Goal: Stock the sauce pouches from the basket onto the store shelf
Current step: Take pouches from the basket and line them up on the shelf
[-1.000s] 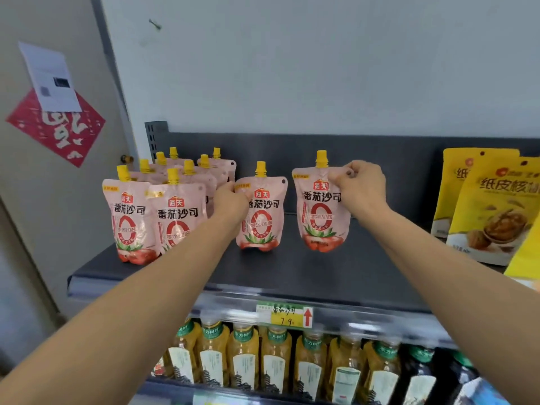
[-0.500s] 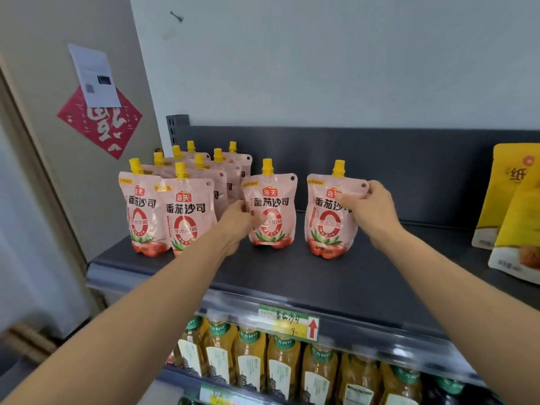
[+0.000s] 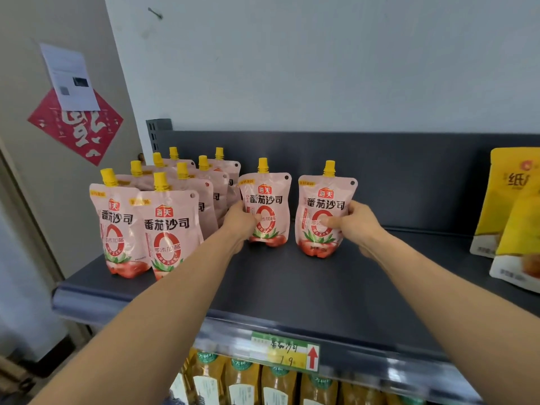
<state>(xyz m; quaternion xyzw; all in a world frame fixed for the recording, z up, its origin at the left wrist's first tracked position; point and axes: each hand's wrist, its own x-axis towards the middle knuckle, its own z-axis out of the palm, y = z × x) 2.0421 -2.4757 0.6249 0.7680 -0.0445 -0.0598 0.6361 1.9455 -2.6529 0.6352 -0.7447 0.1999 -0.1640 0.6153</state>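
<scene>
Item: dark shelf (image 3: 292, 287), top tier, which I log as holding a cluster of pink sauce pouches (image 3: 163, 217) with yellow caps at its left end, yellow snack bags (image 3: 508, 211) at its right, bottles (image 3: 242, 384) on the tier below. Two further pouches stand upright mid-shelf, apart from each other. My left hand (image 3: 238, 222) curls its fingers round the left pouch (image 3: 267, 206) at its left edge; my right hand (image 3: 355, 225) pinches the right pouch (image 3: 323, 214), thumb across the front, fingers behind. Both arms reach forward, outstretched. Price tag (image 3: 285, 350) on shelf lip.
</scene>
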